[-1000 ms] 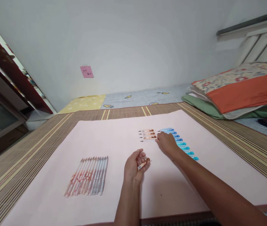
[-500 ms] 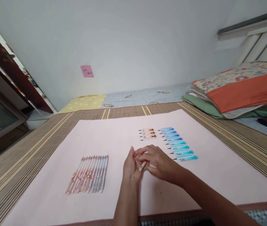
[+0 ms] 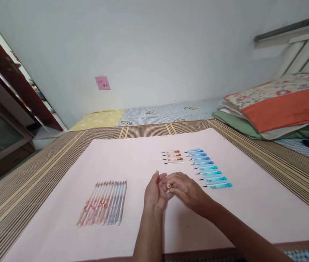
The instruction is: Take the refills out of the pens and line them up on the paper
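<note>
My right hand [image 3: 187,191] pinches a small peach pen cap [image 3: 168,186], its round open end facing me. Palm up and slightly cupped, my left hand [image 3: 153,192] is just beside it, thumb raised and fingers apart; part of its palm is hidden by my right hand. Beyond the hands lie several brown-and-white pens [image 3: 173,155], dark tips pointing left; the nearest one shows a plain white barrel [image 3: 175,163]. To their right runs a slanting column of blue and turquoise pens [image 3: 207,169].
A row of clear pens with pink and grey decoration [image 3: 104,203] lies at left on the pale pink sheet [image 3: 61,207]. A striped mat [image 3: 15,185] surrounds the sheet. Folded bedding [image 3: 285,102] is piled at the right, and a pink note [image 3: 102,83] is on the wall.
The peach cap has turned from lying slanted, side-on, to showing its open end, and has risen slightly between the hands. The view has shifted a little; the laid-out pens stay put.
</note>
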Demonstrator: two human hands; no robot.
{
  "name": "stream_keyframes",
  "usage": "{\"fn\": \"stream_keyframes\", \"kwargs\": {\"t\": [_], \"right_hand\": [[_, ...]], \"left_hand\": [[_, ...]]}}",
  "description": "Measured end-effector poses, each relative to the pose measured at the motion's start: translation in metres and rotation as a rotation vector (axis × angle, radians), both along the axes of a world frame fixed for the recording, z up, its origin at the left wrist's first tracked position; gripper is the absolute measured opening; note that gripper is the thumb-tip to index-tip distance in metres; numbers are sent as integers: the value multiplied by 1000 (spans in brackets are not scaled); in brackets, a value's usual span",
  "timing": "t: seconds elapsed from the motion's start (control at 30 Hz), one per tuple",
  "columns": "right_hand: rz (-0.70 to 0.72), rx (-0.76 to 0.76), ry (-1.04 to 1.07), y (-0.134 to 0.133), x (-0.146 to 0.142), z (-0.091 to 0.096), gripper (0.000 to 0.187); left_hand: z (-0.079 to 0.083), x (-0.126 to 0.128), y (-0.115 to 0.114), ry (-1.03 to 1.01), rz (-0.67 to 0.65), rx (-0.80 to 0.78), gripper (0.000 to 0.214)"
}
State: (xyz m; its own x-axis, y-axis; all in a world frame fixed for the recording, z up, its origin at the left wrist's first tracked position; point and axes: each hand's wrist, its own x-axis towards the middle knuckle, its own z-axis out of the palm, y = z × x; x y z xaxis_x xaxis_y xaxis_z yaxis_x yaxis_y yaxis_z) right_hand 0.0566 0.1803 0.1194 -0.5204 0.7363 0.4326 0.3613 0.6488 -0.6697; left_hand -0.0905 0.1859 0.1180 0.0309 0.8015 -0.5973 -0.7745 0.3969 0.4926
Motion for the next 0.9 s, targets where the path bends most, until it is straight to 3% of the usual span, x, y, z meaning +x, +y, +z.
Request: {"fn": "stream_keyframes", "kwargs": {"t": [0.13, 0.23, 0.37, 0.53, 0.7, 0.9], "right_hand": [[-67, -129, 103, 2, 3, 5, 13], [-199, -100, 45, 18, 9, 8, 15], [-357, 72, -354, 54, 15, 3, 13], [-388, 212, -723, 89, 13, -17, 17], [-414, 140, -740, 105, 10, -30, 13], [-406, 133, -683, 108, 15, -29, 9]], "left_hand": [[2, 1, -2, 22, -14, 14, 26], [1, 1, -3, 85, -10, 0, 25], [-2, 1, -3, 140, -14, -3, 23], [-2, 1, -3, 145, 2, -7, 23], [-1, 2, -3, 149, 6, -11, 23], [-3, 2, -3, 139, 2, -10, 23]]}}
